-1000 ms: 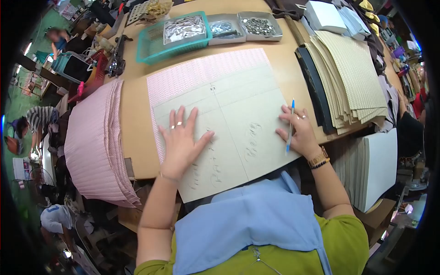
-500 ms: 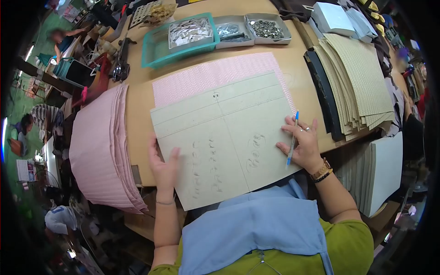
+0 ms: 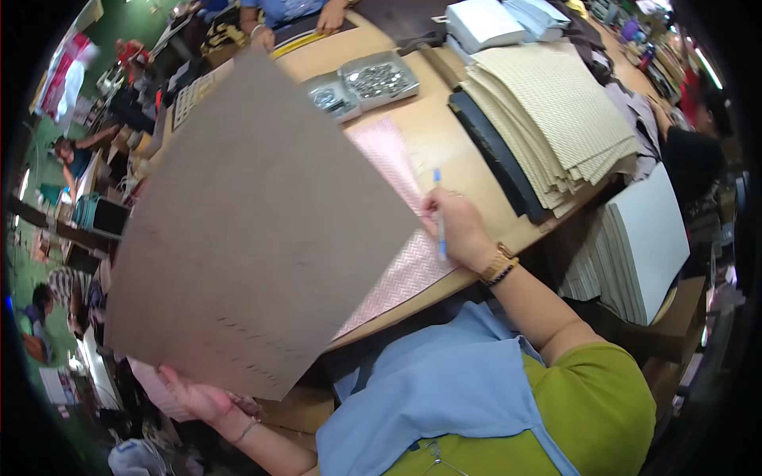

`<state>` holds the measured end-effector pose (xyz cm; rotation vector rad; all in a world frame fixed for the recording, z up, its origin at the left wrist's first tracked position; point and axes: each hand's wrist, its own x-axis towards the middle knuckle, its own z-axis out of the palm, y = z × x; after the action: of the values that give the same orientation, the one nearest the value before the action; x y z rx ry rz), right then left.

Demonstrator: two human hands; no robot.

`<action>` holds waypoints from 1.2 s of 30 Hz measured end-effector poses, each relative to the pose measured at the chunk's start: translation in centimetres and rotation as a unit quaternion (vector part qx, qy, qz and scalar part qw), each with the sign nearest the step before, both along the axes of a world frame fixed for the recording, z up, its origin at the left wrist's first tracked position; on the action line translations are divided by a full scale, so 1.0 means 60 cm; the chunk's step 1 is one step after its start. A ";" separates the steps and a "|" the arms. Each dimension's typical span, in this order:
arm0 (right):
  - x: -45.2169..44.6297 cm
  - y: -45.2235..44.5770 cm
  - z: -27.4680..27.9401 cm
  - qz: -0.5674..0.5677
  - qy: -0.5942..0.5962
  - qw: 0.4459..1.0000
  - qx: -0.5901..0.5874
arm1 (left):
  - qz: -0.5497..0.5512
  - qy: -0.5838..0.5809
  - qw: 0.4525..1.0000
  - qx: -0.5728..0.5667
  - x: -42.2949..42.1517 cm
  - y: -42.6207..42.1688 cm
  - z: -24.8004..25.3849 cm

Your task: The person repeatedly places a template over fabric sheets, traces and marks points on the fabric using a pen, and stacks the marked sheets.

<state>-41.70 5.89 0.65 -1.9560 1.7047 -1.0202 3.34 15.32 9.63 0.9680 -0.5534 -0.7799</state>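
A large cardboard sheet (image 3: 262, 230) is raised and tilted over the table, its grey-brown side facing me. Faint handwriting shows near its lower edge. My left hand (image 3: 202, 401) grips it at the bottom left, fingers partly hidden behind the board. By its right corner, my right hand (image 3: 460, 226) is closed around a blue-capped pen (image 3: 440, 214), fingertips at the board's edge. Whether they also pinch the board I cannot tell. Beneath lies a pink woven-pattern sheet (image 3: 409, 270), partly covered.
Small boxes of metal parts (image 3: 379, 81) stand behind the board. To the right are a stack of cream textured sheets (image 3: 556, 111), a dark strip (image 3: 496, 155) and a pile of white boards (image 3: 643, 246). Another person's hands (image 3: 329, 17) work across the table.
The cardboard has been lifted off the pink sheet and turned over, hiding its lined and lettered side. My left hand moved down and left; my right hand moved left, keeping the pen.
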 end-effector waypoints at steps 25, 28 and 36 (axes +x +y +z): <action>-0.516 -0.067 0.118 -0.404 0.223 0.884 0.076 | -0.143 0.062 0.987 -0.028 -0.052 -0.048 -0.036; -0.480 -0.074 0.123 -0.335 0.188 0.920 -0.073 | -0.136 0.035 0.990 -0.016 -0.054 -0.055 -0.060; -0.148 0.023 0.098 0.170 -0.328 0.913 0.172 | -0.167 0.010 0.986 -0.005 -0.120 -0.084 -0.022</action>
<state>-50.55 7.26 6.54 -1.3915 1.0378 -1.0049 -3.86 10.30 8.30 0.8669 -0.7129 -1.0836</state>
